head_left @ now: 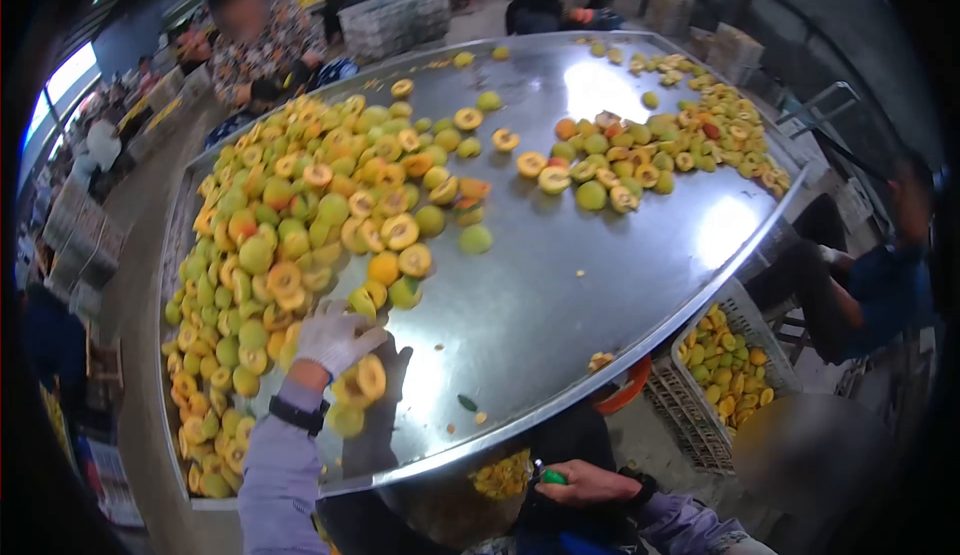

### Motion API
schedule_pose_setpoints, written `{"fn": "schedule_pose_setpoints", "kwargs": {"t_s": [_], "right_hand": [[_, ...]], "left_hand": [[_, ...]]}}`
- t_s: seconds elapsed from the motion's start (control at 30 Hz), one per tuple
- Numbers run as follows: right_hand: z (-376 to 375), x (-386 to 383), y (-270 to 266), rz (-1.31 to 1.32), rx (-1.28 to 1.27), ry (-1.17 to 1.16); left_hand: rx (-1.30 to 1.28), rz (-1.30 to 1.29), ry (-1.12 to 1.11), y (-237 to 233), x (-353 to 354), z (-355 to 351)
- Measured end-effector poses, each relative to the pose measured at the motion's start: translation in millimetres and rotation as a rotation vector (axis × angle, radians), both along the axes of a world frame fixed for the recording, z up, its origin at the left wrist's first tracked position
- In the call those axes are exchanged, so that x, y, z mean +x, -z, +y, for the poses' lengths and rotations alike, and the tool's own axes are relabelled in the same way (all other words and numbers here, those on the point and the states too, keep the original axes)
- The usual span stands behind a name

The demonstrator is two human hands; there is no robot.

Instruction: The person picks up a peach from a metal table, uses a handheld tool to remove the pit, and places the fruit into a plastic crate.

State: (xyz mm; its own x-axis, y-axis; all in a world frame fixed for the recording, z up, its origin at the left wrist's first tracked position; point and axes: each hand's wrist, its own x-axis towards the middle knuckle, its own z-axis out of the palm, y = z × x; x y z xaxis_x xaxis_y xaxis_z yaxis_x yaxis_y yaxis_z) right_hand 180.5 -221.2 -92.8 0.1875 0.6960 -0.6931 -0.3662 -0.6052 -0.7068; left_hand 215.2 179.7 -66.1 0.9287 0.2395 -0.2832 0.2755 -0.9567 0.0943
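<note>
My left hand (pixel 338 341), in a pale glove, reaches over the table at the near edge of a large heap of halved peaches (pixel 290 225). Its fingers look spread and touch or hover just over the fruit; I see nothing gripped. Several peach halves (pixel 368 379) lie right beside its wrist. Below the table's front rim, my right hand (pixel 582 483) is bare and closed round a small green-handled tool (pixel 552 476) with a short metal tip. Near that tool, a container below the rim holds yellow fruit pieces (pixel 502 477).
The metal table (pixel 520 285) has a raised rim. A second peach pile (pixel 650 150) lies at its far right. A crate of peach halves (pixel 725 355) and an orange-red basin (pixel 625 387) stand below. Co-workers sit at the right (pixel 860 285) and far left (pixel 262 40).
</note>
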Motion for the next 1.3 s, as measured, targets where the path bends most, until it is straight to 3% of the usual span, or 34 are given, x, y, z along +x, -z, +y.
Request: {"fn": "schedule_pose_setpoints", "kwargs": {"t_s": [0.07,0.2,0.27,0.33,0.47,0.6,0.83,0.9,1.0,1.1,1.23,1.3], "right_hand": [[2,2,-5,0.024,-0.015,-0.009],[-2,-1,8,0.073,0.013,0.045],[-2,-1,10,0.012,0.029,0.008],[-2,-1,10,0.056,0.047,0.031],[3,0,-11,0.046,0.162,0.148],[4,1,-14,0.051,0.14,0.121],[-3,-4,3,0.056,0.184,0.159],[-7,-4,21,0.031,0.087,0.037],[-5,-2,13,0.133,0.108,0.082],[-6,-7,9,0.071,0.094,0.124],[-5,-4,1,0.118,0.127,0.178],[-6,-3,3,0.152,0.106,0.191]], "left_hand": [[0.009,-0.326,-0.016,1,12,-8],[0.044,-0.492,0.13,7,70,-18],[0.005,-0.444,0.14,17,104,-16],[0.146,-0.428,0.054,28,133,-15],[0.176,-0.187,-0.049,44,158,-13],[0.185,-0.268,-0.032,53,159,-12],[0.125,-0.209,0.076,49,112,-22],[0.069,-0.179,0.082,49,91,-27],[0.005,-0.158,0.104,41,57,-40],[-0.122,-0.153,0.212,36,18,-55],[-0.118,-0.119,0.218,35,-38,-84],[-0.099,-0.288,0.336,37,-58,-89]]}}
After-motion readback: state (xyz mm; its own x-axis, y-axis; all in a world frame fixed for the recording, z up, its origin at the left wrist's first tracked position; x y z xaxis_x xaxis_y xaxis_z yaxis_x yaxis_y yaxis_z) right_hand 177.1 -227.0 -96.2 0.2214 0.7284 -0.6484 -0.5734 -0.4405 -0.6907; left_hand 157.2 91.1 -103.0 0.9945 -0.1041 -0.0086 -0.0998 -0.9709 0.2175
